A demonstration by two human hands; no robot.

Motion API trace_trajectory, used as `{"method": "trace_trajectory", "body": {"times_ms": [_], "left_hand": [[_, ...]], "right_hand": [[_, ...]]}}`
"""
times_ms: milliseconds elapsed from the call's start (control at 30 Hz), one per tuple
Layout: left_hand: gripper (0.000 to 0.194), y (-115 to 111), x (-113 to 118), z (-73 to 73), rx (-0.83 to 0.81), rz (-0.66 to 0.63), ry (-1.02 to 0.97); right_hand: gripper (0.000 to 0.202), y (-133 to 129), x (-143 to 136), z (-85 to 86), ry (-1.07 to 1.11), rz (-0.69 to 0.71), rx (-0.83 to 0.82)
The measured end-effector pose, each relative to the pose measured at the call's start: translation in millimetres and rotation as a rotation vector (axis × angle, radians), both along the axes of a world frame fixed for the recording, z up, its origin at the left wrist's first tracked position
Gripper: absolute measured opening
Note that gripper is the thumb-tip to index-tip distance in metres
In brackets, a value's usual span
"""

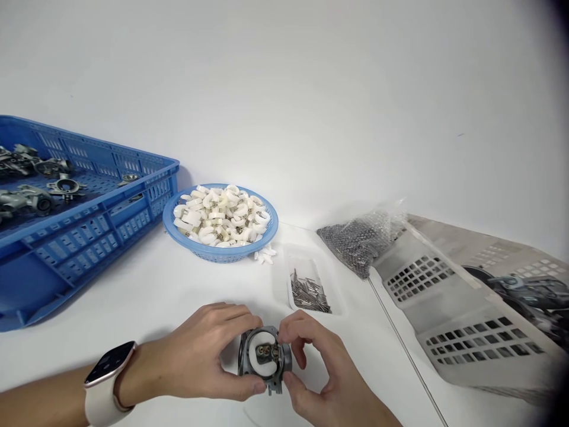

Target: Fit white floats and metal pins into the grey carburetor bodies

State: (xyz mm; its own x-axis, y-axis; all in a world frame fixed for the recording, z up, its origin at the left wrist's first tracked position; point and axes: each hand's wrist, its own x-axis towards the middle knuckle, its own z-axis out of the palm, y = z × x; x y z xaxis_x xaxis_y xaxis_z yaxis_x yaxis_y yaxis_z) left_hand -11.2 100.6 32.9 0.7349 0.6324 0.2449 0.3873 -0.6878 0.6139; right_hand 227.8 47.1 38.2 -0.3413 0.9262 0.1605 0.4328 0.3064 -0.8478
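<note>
A grey metal carburetor body (272, 384) lies face up near the front of the white table, with a white C-shaped float (265, 369) seated in it around brass parts. My left hand (200, 356) grips the body from the left, thumb at its lower edge and fingers at its top. My right hand (322, 370) is at the body's right side, thumb against its lower right edge and index finger bent to the float's right end. Whether a small pin is between those fingertips cannot be made out.
Behind stands a blue basket (222, 254) of white floats, with a white tray (284, 267) of metal pins beside it. A blue crate (89, 237) of metal bodies is left; a bag (355, 240) of small parts and grey crate (466, 332) are right.
</note>
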Motion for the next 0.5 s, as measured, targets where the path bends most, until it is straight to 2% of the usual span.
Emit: {"method": "trace_trajectory", "body": {"times_ms": [200, 500], "left_hand": [[0.038, 0.5, -0.1, -1.1, 0.011, -0.007, -0.006], [0.04, 0.3, -1.5, -3.0, 0.009, -0.017, 0.005]], "right_hand": [[0.05, 1.5, -0.3, 1.5, 0.012, 0.043, 0.043], [0.041, 6.9, 0.0, -2.4, 0.015, 0.065, 0.198]]}}
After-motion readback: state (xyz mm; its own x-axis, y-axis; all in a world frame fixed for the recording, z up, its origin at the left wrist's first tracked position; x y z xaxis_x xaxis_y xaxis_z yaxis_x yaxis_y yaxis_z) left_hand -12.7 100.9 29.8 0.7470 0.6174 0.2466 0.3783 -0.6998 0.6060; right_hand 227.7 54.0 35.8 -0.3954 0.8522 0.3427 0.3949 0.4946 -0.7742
